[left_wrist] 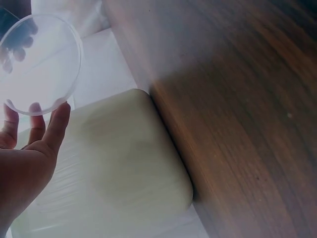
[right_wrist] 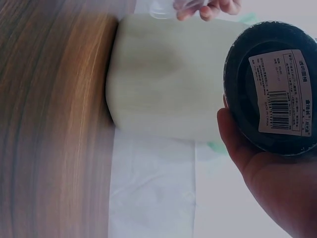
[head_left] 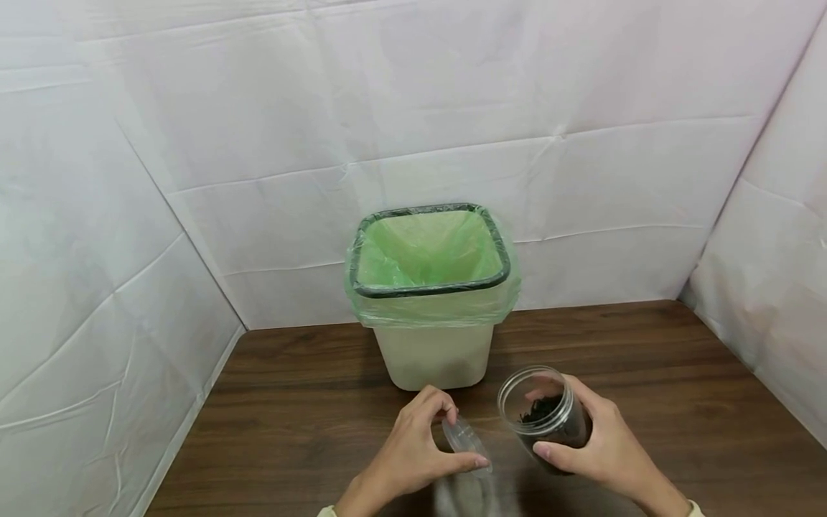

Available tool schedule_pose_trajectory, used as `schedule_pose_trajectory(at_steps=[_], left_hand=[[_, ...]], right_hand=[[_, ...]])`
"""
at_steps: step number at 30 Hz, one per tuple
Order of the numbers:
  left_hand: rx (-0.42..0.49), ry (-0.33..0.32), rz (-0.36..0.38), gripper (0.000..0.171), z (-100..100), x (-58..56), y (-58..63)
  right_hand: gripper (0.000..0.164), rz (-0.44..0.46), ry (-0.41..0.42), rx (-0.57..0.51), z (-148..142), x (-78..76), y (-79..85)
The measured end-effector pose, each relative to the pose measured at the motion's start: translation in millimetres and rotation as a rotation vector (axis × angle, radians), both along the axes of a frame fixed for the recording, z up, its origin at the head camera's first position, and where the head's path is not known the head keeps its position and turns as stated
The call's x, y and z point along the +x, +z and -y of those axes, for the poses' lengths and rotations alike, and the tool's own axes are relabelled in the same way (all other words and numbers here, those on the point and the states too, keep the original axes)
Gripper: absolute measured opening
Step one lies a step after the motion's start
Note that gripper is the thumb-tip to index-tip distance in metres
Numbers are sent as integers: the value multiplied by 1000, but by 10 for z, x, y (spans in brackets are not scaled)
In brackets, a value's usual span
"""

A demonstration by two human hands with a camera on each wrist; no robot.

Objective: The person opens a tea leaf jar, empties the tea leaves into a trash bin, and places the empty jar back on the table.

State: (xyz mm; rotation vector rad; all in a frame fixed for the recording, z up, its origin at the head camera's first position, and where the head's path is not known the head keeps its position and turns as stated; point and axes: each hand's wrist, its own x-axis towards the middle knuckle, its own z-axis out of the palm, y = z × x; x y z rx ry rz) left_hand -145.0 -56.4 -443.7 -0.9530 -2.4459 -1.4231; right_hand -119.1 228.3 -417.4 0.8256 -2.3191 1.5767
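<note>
My left hand pinches a clear round lid on edge between thumb and fingers. The left wrist view shows the same lid by the fingertips. My right hand grips a clear jar, its open mouth tilted toward the left hand. Dark, loose bits lie inside it. In the right wrist view the jar's base faces the camera and bears a printed label with a barcode. Lid and jar are apart.
A pale bin with a black rim and a green liner stands just beyond the hands on the dark wooden table. White cloth hangs behind and at both sides. Below the lid is a blurred, pale shape.
</note>
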Motion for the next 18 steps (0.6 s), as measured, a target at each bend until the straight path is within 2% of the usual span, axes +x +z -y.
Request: schedule_pose_trajectory(at_steps=[6, 18], left_hand=[[-66, 1, 84, 52, 33, -4, -15], [-200, -16, 65, 54, 53, -42, -68]], right_hand=[[73, -25, -30, 24, -7, -11, 43], [75, -80, -50, 7, -27, -38, 42]])
